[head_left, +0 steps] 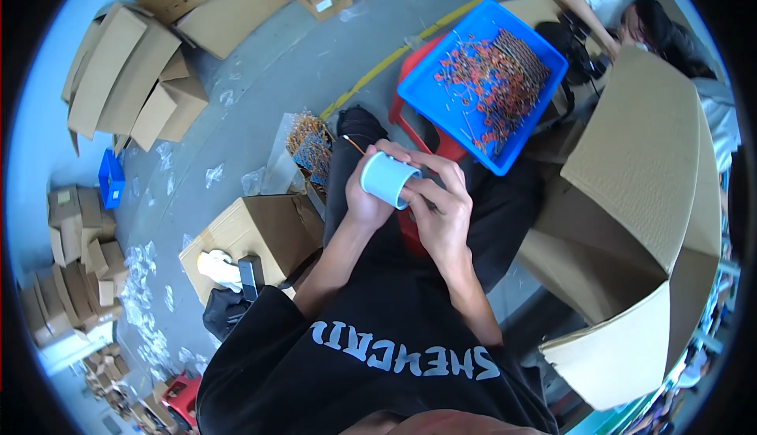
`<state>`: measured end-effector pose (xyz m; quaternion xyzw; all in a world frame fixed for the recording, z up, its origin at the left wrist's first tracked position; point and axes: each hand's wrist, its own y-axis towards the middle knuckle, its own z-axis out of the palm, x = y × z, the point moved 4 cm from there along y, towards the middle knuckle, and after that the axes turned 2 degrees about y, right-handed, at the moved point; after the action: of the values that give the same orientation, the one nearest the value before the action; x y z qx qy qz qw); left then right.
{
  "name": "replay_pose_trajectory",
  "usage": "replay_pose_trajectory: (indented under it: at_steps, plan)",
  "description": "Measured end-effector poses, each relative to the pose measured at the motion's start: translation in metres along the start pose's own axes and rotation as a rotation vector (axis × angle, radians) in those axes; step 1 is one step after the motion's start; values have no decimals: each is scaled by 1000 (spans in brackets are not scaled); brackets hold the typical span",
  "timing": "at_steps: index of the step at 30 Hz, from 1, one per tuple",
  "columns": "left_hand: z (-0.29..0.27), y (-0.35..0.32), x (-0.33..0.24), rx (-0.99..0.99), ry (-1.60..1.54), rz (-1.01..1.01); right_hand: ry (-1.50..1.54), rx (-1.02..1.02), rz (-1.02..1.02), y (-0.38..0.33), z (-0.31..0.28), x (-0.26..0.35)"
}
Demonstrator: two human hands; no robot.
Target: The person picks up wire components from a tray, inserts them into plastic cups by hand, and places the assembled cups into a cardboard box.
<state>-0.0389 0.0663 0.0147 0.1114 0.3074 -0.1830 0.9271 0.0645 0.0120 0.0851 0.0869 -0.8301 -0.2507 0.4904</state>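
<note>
A light blue plastic cylinder (384, 180), hollow and rimmed like a spool or small cup, is held tilted above my lap. My left hand (364, 203) is wrapped round its left side. On the right, my right hand (443, 202) has its fingers bent at the cylinder's open end, some of them apparently inside the rim. From the far side of the left hand sticks out a thin orange wire (354, 144) with a pale tip. Whether the right fingertips pinch anything is hidden by the cylinder and the fingers.
A blue tray (426, 92) of small orange-red wired parts rests on a red stool (406, 65). Similar wired parts (309, 147) lie in an open box beyond my left arm. Open cartons (631, 159) flank me. Another person (607, 9) sits far right. Plastic scraps litter the floor.
</note>
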Motion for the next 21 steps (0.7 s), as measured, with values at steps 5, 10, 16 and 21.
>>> replay_pose_trajectory:
  at_steps: [5,10,16,21]
  plan:
    - [-2,-4,-7,-44,-102,23,12,-10,72,-2,8,9]
    - [7,-11,-16,-9,-62,-47,52,29,113,2,2,22]
    - [10,-18,-25,40,10,-22,343,68,148,-8,-10,24]
    - [24,-24,-25,88,-4,-51,244,56,17,-18,-19,45]
